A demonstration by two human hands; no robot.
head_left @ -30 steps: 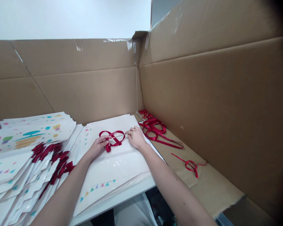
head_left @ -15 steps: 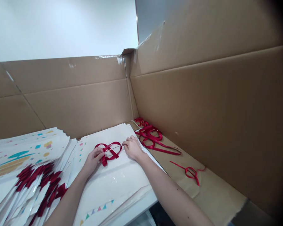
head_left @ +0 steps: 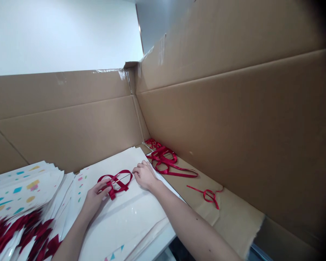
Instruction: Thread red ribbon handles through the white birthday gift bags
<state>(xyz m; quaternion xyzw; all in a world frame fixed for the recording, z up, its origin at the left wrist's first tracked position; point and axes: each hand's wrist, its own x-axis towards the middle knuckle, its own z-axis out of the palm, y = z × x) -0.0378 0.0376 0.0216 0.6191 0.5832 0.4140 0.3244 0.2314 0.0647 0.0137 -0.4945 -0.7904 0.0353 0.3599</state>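
Left hand (head_left: 95,197) pinches a looped red ribbon (head_left: 123,186) as the right hand (head_left: 144,175) grips a thin cord (head_left: 124,177) near the right edge of white sheets (head_left: 119,217).

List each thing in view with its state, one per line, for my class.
Left hand: pinching the crossed ribbon.
Right hand: pinching the thin cord.
Crossed ribbon: looped, ends loose.
Thin cord: drawn straight between hands.
White sheets: stacked, overlapping.
Dark red ribbons: bunched.
Ribbon pile: loosely tangled.
Small ribbon: looped, lying apart.
Cardboard walls: upright, creased.

Both forearms (head_left: 183,223) are bare, the right marked by small moles (head_left: 197,219).
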